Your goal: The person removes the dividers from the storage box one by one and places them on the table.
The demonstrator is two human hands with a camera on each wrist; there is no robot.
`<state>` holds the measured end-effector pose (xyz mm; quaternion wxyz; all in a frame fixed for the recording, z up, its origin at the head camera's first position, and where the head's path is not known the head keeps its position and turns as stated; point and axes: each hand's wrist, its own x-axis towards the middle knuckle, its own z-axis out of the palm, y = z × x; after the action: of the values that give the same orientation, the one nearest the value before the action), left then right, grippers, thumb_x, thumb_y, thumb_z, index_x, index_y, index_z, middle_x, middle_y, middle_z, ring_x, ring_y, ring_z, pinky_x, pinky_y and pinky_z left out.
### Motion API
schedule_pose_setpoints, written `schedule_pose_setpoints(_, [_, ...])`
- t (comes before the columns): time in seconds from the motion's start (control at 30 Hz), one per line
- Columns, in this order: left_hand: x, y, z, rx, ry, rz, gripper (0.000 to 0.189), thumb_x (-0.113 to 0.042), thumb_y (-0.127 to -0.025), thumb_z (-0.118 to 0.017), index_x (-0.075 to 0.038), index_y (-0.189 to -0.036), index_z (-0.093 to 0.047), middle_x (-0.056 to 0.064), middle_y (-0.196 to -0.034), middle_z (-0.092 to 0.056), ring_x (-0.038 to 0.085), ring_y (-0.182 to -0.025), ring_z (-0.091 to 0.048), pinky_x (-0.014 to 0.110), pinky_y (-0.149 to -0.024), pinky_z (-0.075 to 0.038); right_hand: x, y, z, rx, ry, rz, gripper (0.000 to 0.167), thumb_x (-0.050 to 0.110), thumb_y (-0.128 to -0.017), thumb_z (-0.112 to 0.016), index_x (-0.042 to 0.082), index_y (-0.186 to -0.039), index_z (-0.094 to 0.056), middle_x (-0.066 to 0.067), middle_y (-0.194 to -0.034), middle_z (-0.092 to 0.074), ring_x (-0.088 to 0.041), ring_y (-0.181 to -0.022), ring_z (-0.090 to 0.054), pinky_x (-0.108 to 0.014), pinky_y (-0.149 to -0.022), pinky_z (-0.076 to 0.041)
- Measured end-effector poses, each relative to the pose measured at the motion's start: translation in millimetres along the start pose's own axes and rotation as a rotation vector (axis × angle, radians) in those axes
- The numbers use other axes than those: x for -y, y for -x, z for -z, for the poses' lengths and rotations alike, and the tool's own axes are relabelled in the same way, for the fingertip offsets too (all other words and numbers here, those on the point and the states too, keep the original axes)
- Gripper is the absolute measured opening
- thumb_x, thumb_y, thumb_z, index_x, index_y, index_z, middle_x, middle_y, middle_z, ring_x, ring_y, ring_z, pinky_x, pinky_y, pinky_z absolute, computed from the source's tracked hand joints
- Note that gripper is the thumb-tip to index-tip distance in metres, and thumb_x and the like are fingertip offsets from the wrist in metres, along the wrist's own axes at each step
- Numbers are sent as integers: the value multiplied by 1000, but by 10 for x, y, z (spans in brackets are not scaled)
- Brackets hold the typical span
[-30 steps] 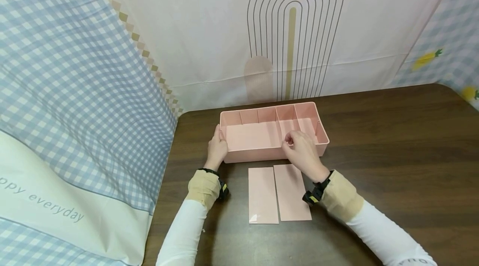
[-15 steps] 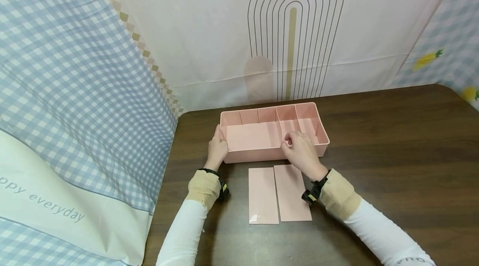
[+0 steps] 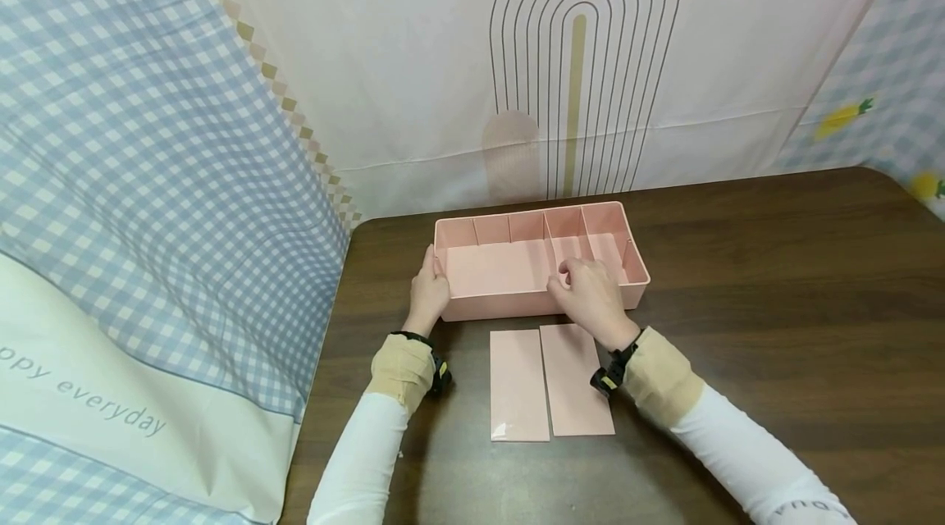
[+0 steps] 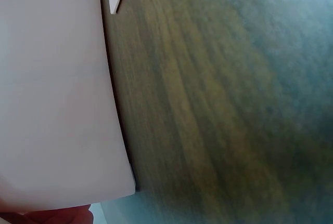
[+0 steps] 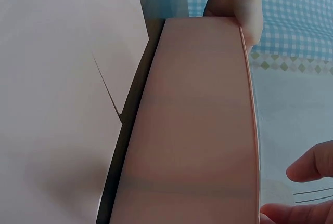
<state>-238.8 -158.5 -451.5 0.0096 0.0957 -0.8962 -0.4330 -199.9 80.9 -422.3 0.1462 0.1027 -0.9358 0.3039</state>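
A pink plastic storage box [image 3: 502, 306] stands near the back of the table, its long side facing me. Its left end is held by my left hand [image 3: 430, 293], with the fingers along the end wall. Two upright dividers [image 3: 586, 231] cross the box toward the right, and the left part is undivided. My right hand [image 3: 593, 299] is over the front rim near these dividers. In the right wrist view, its thumb [image 5: 315, 162] and a finger [image 5: 291, 214] are apart with nothing between them. The finger is right at the rim.
Two flat pink panels, a left one [image 3: 519, 385] and a right one [image 3: 577, 385], lie side by side in front of the box. Behind the brown table [image 3: 775, 303] hangs a pale cloth [image 3: 413, 82], with a blue checked cloth [image 3: 148, 98] on the left.
My right hand has shifted slightly left along the front rim, and its thumb and forefinger have parted a little. The left hand, the box and the loose panels have stayed in place.
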Motion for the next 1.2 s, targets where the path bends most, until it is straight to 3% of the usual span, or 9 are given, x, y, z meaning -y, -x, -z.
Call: schedule_pose_setpoints(1.2, [-3, 0, 0, -5, -4, 3, 46, -25, -98, -18, -14, -143, -16, 12, -142, -30, 28, -129, -31, 42, -104, -28, -13, -116, -62, 59, 84, -45, 19, 17, -79, -53, 0, -74, -62, -14, -67, -61, -27, -62, -55, -37, -53, -43])
